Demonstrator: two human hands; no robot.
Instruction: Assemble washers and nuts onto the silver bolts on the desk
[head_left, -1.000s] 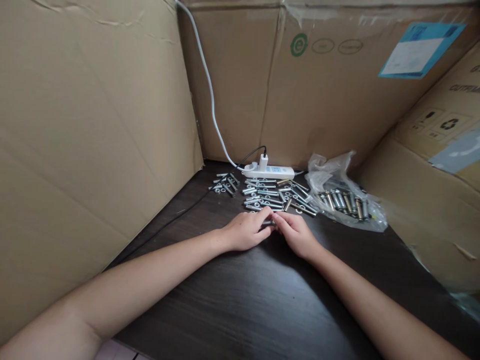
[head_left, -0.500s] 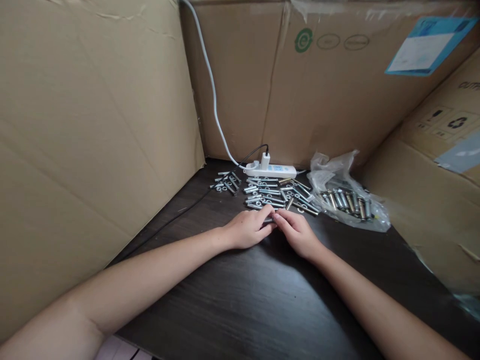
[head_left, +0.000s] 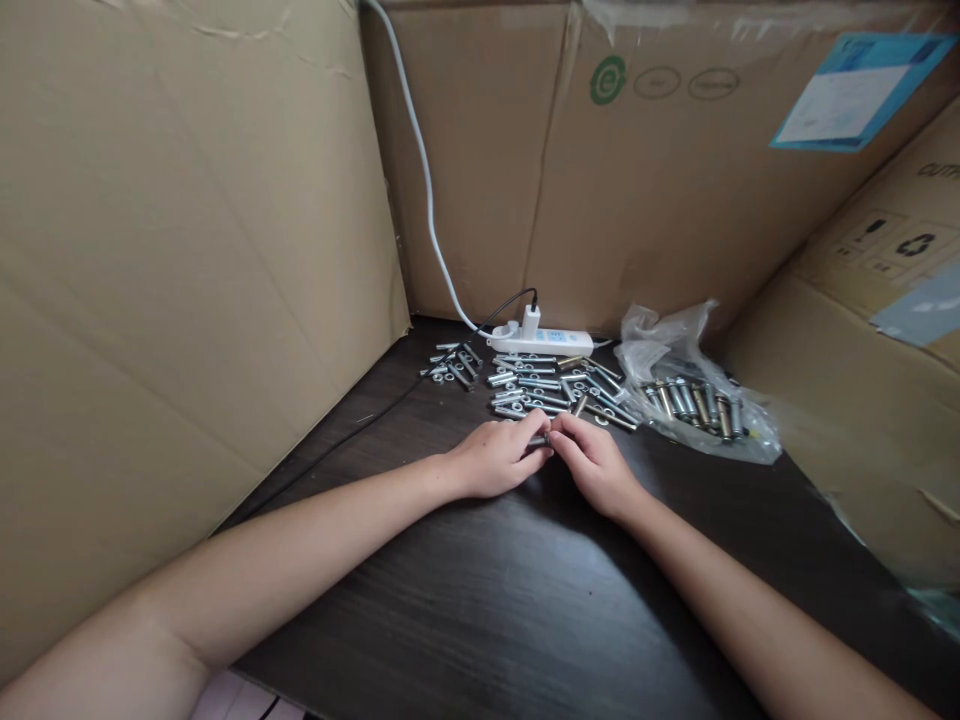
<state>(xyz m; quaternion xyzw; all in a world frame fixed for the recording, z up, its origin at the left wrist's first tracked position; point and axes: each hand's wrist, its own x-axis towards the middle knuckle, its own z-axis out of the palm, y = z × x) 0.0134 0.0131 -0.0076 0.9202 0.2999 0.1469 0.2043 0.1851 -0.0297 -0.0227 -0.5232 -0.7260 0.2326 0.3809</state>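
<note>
My left hand (head_left: 499,455) is closed around a metal expansion bolt (head_left: 537,441), which shows as a short grey length between thumb and fingers. At the bolt's right end, the thumb and fingers of my right hand (head_left: 592,460) pinch together. Whether a nut or washer sits between those fingertips is hidden. Just beyond both hands lie several loose bolts and metal sleeves (head_left: 538,384) in rows, with washers (head_left: 594,391) scattered among them. Farther left is a smaller group of bolts and nuts (head_left: 459,372).
A clear plastic bag (head_left: 761,440) holding several bolts lies at the right. Behind the parts stands a white power strip (head_left: 570,342) with a plugged-in adapter (head_left: 530,322). A black cable (head_left: 352,435) crosses the dark table (head_left: 480,610). Cardboard boxes (head_left: 480,150) wall the left, back and right.
My right fingertips have shifted very slightly at the bolt's end, and a bit more of the bolt shows. The left hand and the surrounding parts look the same.
</note>
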